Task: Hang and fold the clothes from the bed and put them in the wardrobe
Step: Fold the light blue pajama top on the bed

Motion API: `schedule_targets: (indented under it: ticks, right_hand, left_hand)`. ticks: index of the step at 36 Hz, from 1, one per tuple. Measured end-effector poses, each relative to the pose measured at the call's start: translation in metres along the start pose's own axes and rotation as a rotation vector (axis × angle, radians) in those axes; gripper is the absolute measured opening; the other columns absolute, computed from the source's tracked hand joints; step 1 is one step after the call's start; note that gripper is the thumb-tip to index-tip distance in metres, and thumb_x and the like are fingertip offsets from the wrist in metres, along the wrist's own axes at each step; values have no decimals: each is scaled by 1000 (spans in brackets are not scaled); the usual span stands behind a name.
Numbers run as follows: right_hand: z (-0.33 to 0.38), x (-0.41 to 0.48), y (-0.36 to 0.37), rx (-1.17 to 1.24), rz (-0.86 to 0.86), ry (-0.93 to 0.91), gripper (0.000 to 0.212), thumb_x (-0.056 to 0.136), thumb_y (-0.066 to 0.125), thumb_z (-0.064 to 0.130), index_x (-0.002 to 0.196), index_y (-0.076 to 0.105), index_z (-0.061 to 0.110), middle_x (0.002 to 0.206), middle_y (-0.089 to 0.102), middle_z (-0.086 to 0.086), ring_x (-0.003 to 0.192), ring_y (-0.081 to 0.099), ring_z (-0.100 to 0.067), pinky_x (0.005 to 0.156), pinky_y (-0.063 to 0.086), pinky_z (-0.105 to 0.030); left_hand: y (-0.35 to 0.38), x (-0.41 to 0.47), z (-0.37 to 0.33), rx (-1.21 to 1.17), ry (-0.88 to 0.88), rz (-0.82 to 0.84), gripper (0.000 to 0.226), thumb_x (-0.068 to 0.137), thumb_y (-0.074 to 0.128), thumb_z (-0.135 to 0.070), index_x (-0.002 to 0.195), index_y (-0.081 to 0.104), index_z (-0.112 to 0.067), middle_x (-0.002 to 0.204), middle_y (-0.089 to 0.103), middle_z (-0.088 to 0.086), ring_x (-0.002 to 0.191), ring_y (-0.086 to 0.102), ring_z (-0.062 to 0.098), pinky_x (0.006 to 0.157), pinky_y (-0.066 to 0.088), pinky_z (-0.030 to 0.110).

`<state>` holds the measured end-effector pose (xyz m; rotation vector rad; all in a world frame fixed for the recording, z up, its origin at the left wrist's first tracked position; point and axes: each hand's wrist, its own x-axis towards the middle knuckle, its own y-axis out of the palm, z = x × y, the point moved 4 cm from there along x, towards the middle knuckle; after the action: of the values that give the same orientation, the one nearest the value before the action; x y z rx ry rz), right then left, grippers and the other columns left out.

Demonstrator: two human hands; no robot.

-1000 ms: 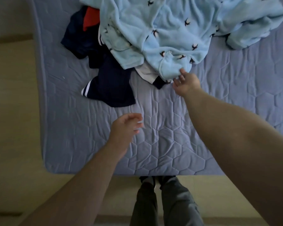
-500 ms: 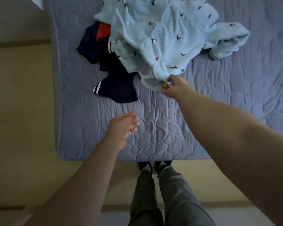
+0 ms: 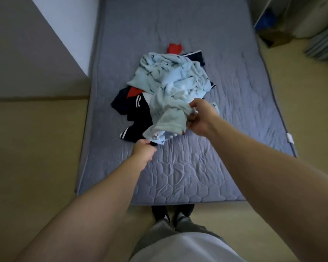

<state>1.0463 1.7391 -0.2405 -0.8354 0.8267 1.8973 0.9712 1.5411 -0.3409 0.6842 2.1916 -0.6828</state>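
Our right hand (image 3: 201, 118) is closed in a fist round a bunched fold of the pale blue fleece garment with small dark bird prints (image 3: 170, 86). That garment tops the heap in the middle of the grey-blue quilted mattress (image 3: 187, 176). Our left hand (image 3: 143, 149) has its fingers curled at the heap's near edge, where the fleece hem meets the navy garment with white stripes (image 3: 138, 120); we cannot tell whether it has caught either. A red garment (image 3: 175, 48) peeks out behind. We judge we are separating the first piece. Next we should lift the fleece clear and find its shoulders.
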Motion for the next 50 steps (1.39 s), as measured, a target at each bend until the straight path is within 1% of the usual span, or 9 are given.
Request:
schedule_targets:
  ticks: [6,9,13,19,28,35,38,43,50]
  right_hand:
    - [26,-60,-2,-27,-44,-171,24,86,67,21,108,68,12,79,69,-7,75,68,-25,64,61,-43]
    - [38,-81,4,75,55,-254,30,93,64,18,120,66,7,108,71,-15,99,68,-32,95,55,-51]
    - [56,-109,11,170,154,-378,14,99,55,8,106,66,13,91,74,-10,81,71,-26,85,59,-49]
    - [72,-149,8,152,155,-495,19,104,45,6,108,64,12,98,67,-11,84,68,-24,58,60,-35]
    - [104,-229,11,163,237,-556,17,103,52,16,109,68,16,115,61,-17,95,65,-31,90,58,-50]
    - [119,-271,12,65,374,-518,38,91,61,4,125,63,20,117,60,-15,91,65,-29,70,60,-37]
    - [117,-278,11,116,461,-469,46,86,51,1,128,60,18,119,55,-13,88,62,-26,74,56,-35]
    - [119,-270,-5,52,370,-512,57,82,44,-11,130,61,15,119,56,-19,105,62,-31,97,54,-43]
    - [115,-231,-40,-124,87,-608,42,89,61,-10,123,63,15,101,65,-15,87,71,-28,77,63,-40]
  left_hand:
    - [17,-26,-8,257,99,65,67,73,86,-7,132,54,-8,125,65,10,114,62,31,99,52,44]
    - [28,-45,-10,400,119,83,94,69,90,-18,147,38,-10,142,53,9,126,54,30,103,47,36]
    - [38,-64,-5,509,119,58,102,73,88,-26,151,25,-8,150,44,13,134,48,30,108,44,39]
    - [44,-78,10,372,27,36,95,84,79,-32,152,23,2,154,39,16,138,44,29,111,40,35]
    - [23,-85,-4,10,-10,-49,79,88,73,-31,148,35,3,149,45,20,134,47,35,113,38,42]
    - [29,-102,-22,-619,-19,187,24,95,54,2,117,62,0,121,62,19,101,60,32,84,51,41]
    - [27,-108,-35,-740,13,138,43,92,36,14,129,56,9,127,60,24,106,56,33,94,48,40]
    - [16,-128,-54,-672,-31,160,53,78,28,8,121,60,3,107,64,25,86,58,37,72,47,39]
    - [5,-148,-104,-669,12,324,51,80,54,-19,126,65,-1,132,59,27,117,61,43,106,44,51]
